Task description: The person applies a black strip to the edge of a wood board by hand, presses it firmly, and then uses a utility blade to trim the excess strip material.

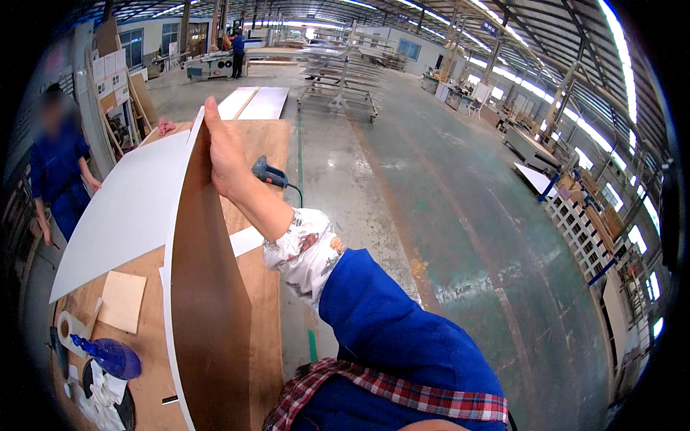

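A long board [208, 287] with a brown face and pale edges stands tilted up on its edge over the wooden worktable [269, 309]. My right hand [228, 161] grips its far end, thumb pointing up along the edge and the other fingers mostly hidden. My left hand is out of view. Just right of my right wrist, a blue-grey corded power tool [269, 172] lies on the table. Left of the brown board is a large white panel [129, 194]. Nearer, a blue spray bottle [113, 357], a beige square sheet [122, 302] and a tape roll [68, 329] rest on the tabletop.
A co-worker in blue [57, 158] stands at the white panel's left side. White cloths [104, 395] lie at the near left. Beyond the table are white boards [262, 103] and a wheeled metal rack [341, 79]. Concrete floor [445, 215] stretches to the right.
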Tool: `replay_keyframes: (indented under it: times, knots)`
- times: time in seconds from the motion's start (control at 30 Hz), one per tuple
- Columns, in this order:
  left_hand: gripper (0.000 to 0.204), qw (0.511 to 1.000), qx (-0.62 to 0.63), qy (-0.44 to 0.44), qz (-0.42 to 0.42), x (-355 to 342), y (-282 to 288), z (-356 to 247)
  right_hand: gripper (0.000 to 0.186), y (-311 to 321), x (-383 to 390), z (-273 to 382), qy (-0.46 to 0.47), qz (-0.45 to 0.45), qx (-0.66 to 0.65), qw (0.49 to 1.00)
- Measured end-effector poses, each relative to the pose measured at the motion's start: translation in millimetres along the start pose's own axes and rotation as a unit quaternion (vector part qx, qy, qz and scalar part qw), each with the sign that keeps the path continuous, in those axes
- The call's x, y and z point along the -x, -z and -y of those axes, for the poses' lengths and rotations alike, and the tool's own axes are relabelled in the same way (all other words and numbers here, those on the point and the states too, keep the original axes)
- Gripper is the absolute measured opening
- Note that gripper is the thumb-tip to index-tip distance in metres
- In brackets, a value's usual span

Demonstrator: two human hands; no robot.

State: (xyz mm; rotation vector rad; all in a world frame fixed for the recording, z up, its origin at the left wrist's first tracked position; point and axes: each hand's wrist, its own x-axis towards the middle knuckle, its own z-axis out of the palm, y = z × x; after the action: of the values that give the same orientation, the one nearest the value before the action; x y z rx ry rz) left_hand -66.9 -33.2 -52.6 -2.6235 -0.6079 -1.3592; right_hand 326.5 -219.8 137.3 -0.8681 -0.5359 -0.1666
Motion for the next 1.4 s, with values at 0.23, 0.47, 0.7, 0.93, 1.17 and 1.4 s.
replay_keyframes:
  times: [0.23,0.47,0.7,0.93,1.17,1.4]
  knots:
    - [0.043,1.0,-0.002,0.006,0.021,0,5,-1,0.055,1,-5,-1,0.014,0.003,0.025,1.0]
    - [0.043,0.999,-0.051,0.006,-0.005,12,-8,9,0.056,-2,-9,-5,-0.032,0.004,-0.06,0.998]
    - [0.044,0.999,-0.03,0.015,0.004,2,-3,2,0.046,1,-8,-12,0.034,0.037,-0.051,0.997]
    - [0.046,0.999,-0.031,0.001,0.012,1,-8,7,0.059,1,-11,-8,0.01,-0.057,0.045,0.997]
    - [0.047,0.995,-0.104,0.008,0.0,10,-11,14,0.047,-2,-7,-8,-0.016,0.014,-0.022,1.0]
    - [0.044,0.992,-0.121,0.032,0.009,19,-24,20,0.032,9,-11,-21,0.024,0.105,-0.041,0.993]
